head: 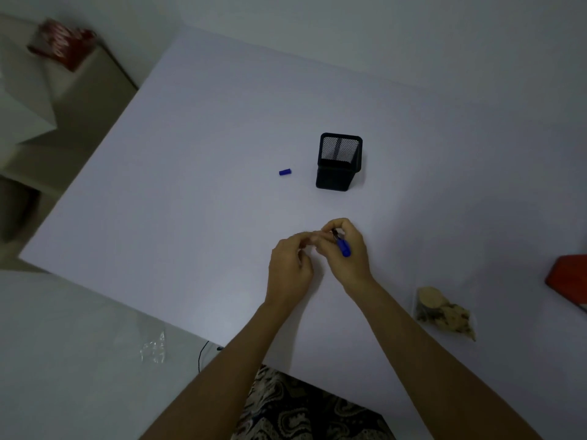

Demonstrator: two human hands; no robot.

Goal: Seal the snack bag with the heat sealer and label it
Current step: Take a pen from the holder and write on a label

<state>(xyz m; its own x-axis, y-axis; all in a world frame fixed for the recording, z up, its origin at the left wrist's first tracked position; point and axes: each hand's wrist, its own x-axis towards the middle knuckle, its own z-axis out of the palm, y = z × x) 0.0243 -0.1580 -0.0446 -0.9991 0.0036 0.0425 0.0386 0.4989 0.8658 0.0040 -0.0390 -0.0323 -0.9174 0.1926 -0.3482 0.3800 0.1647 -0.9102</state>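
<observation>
My right hand grips a blue marker, uncapped, its dark tip pointing up toward my fingers. My left hand is beside it with fingertips pinched together against the right hand's fingers; whatever small thing they pinch is too small to make out. The marker's blue cap lies alone on the white table, farther out to the left. A clear snack bag with pale brown pieces lies at the right, near the table's front edge. A red object at the far right edge is cut off by the frame.
A black mesh pen holder stands upright beyond my hands. Crumpled clear plastic and a thin black cable lie left of the table's near corner. A red packet sits on a shelf at the top left.
</observation>
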